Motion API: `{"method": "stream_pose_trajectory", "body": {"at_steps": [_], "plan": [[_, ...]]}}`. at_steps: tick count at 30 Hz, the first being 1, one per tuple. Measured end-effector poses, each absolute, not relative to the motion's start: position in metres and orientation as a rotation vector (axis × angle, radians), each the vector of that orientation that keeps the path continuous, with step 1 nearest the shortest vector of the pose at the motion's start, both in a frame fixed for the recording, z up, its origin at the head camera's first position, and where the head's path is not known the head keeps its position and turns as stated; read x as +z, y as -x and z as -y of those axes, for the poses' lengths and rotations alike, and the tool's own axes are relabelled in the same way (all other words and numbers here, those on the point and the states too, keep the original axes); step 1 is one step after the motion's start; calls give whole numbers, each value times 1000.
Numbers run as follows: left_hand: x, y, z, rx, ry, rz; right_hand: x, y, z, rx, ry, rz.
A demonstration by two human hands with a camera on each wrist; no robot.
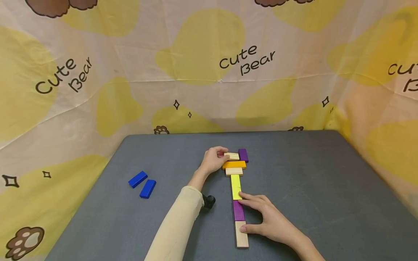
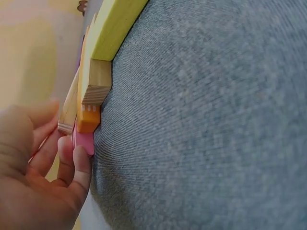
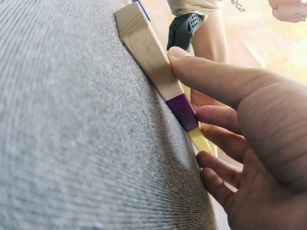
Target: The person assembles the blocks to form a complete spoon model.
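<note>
In the head view, my left hand [image 1: 211, 161] pinches the left end of a plain wooden block [image 1: 232, 156] at the far end of a block layout. In the left wrist view, that wooden block [image 2: 69, 108] overlaps a pink block [image 2: 85, 143], which the lower fingertips touch. Beside it stand a purple block [image 1: 243, 155], an orange block [image 1: 234, 165] and another wooden block [image 1: 234, 171]. A column runs toward me: yellow-green block [image 1: 236, 187], purple block [image 1: 238, 210], wooden block [image 1: 241, 235]. My right hand [image 1: 272, 219] rests along its right side, thumb on the nearest block, fingers extended.
Two blue blocks [image 1: 142, 184] lie apart on the left of the grey table [image 1: 310, 181]. A black device [image 1: 209, 201] sits at the left wrist. Behind the table hangs a patterned cloth [image 1: 202, 98].
</note>
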State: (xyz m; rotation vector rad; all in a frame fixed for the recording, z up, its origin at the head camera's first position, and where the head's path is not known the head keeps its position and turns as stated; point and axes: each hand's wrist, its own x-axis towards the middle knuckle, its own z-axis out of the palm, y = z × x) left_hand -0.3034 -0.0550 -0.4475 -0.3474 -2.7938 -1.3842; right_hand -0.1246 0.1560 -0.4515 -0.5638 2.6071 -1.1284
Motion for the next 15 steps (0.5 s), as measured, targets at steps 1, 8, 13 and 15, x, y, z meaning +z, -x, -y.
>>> {"method": "stream_pose_trajectory", "body": {"at_steps": [1, 8, 13, 15], "plan": [[-448, 303, 55, -1385, 343, 2787, -451, 125, -156, -1125, 561, -2608], [-451, 303, 52, -1444, 304, 2745, -451, 125, -155, -1113, 545, -2610], [-448, 301, 50, -1432, 283, 2753, -452, 125, -156, -1126, 553, -2609], [-447, 301, 49, -1415, 283, 2763, -453, 125, -156, -1132, 559, -2607]]}}
